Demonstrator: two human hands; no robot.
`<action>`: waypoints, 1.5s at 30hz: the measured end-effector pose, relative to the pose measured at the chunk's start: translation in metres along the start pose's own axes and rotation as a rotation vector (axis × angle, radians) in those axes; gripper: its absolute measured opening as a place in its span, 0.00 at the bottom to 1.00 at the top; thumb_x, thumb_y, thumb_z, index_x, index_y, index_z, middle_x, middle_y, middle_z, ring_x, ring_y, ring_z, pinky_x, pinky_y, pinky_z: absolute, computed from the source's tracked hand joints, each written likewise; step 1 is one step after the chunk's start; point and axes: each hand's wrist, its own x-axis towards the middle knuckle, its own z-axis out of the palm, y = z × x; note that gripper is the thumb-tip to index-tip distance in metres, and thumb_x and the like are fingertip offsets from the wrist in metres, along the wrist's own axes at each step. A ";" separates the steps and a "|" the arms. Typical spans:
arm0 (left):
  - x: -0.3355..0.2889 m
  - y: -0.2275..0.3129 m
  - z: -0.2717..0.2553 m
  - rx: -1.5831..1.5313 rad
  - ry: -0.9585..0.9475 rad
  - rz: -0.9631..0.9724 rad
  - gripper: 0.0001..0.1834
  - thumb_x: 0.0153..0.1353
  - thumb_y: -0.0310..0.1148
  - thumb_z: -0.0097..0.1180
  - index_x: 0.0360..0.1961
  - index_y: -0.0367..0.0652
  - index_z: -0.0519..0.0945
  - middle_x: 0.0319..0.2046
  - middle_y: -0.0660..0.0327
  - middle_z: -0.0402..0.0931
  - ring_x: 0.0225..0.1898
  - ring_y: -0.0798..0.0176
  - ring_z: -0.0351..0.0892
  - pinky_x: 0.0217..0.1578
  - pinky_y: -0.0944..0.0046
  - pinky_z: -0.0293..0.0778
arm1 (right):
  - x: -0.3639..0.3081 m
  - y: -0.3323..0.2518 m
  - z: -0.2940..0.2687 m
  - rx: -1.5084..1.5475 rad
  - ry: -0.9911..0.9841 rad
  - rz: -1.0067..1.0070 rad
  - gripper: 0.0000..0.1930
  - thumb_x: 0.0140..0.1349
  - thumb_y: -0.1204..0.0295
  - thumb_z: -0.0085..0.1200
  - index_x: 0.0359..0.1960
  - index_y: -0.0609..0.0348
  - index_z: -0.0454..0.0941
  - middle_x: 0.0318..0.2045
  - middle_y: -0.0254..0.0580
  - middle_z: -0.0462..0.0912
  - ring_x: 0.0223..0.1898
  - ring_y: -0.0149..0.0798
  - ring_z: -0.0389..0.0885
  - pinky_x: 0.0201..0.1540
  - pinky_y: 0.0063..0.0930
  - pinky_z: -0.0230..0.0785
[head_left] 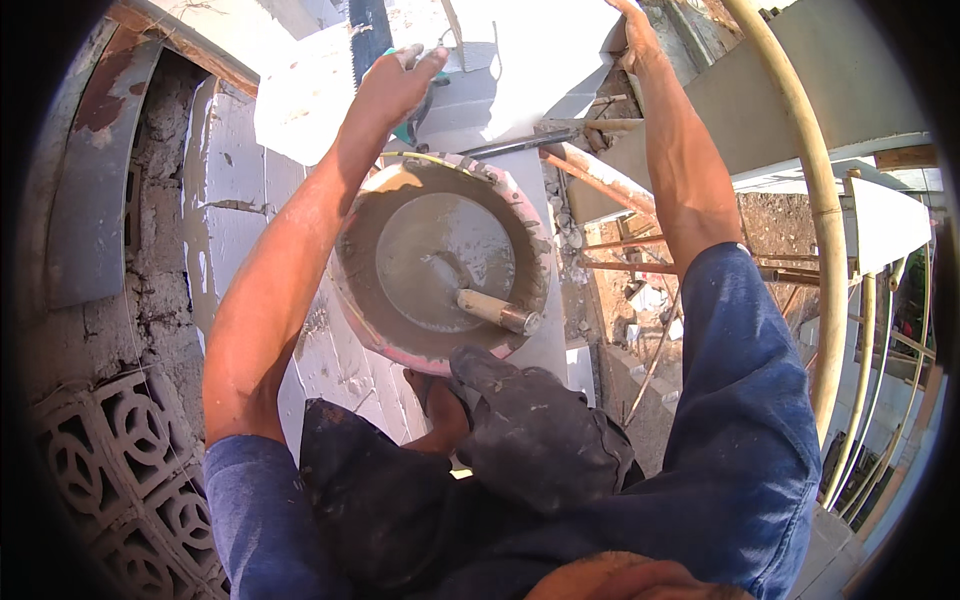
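Gripping handsaw (pixel 369 30) in left hand (pixel 398 84), right hand (pixel 638 40) at white block (pixel 560 60)

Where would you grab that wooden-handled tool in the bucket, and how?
Probably around its thick, round wooden handle, reaching from the lower right, palm over the top. The handle slants up that way, its butt end clear of the wet grey mix in the bucket, while the tool's other end lies down in it.
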 end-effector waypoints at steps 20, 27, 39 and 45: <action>0.063 0.015 0.058 -0.386 -0.006 -0.171 0.23 0.53 0.42 0.66 0.42 0.34 0.80 0.38 0.53 0.80 0.42 0.58 0.78 0.44 0.54 0.73 | -0.068 0.045 -0.061 0.182 -0.444 -0.257 0.38 0.61 0.45 0.54 0.64 0.60 0.65 0.59 0.51 0.72 0.60 0.48 0.69 0.61 0.52 0.63; 0.002 0.048 0.073 -0.145 -0.042 -0.016 0.45 0.51 0.46 0.67 0.61 0.21 0.66 0.57 0.34 0.69 0.59 0.46 0.72 0.59 0.57 0.66 | -0.193 0.031 -0.065 0.515 0.046 0.162 0.30 0.57 0.53 0.59 0.58 0.55 0.69 0.55 0.47 0.74 0.58 0.46 0.71 0.57 0.51 0.65; 0.139 -0.041 0.048 0.729 -0.204 0.405 0.39 0.64 0.65 0.38 0.63 0.45 0.70 0.63 0.41 0.65 0.65 0.37 0.61 0.64 0.46 0.59 | -0.205 -0.013 -0.048 0.700 0.164 -0.051 0.28 0.52 0.58 0.58 0.54 0.57 0.73 0.48 0.44 0.78 0.50 0.46 0.78 0.52 0.50 0.73; 0.144 -0.079 0.066 0.636 -0.346 0.425 0.40 0.63 0.66 0.41 0.71 0.56 0.59 0.73 0.45 0.43 0.73 0.33 0.35 0.68 0.33 0.37 | -0.075 -0.094 0.010 0.401 0.182 0.079 0.36 0.51 0.52 0.55 0.61 0.56 0.67 0.54 0.52 0.73 0.54 0.50 0.74 0.52 0.52 0.67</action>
